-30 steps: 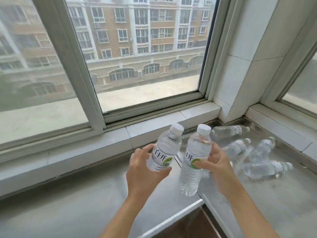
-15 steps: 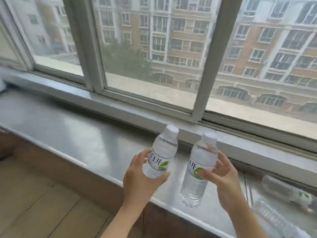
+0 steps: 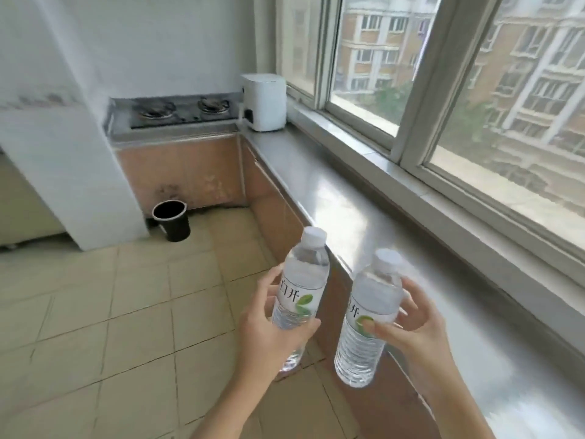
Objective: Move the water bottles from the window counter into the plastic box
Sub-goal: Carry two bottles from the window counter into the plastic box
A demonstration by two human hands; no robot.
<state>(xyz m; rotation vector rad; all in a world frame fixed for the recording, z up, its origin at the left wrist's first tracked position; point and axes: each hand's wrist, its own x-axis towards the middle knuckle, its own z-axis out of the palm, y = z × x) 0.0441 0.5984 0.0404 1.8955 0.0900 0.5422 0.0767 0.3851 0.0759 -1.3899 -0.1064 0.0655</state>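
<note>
Two bare forearms reach into frame, no sleeves, watch or rings visible; left hand (image 3: pixel 269 331) and right hand (image 3: pixel 418 331) ungloved, nails short.

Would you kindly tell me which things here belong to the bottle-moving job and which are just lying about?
Part of the job:
left bottle, held by the left hand
right bottle, held by the right hand
window counter

Just lying about:
white appliance
gas stove
black bucket

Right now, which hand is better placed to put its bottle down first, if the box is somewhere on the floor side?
Probably the left hand: its bottle hangs over the floor tiles. The right hand holds its bottle nearer the counter. No box is in view.
</note>
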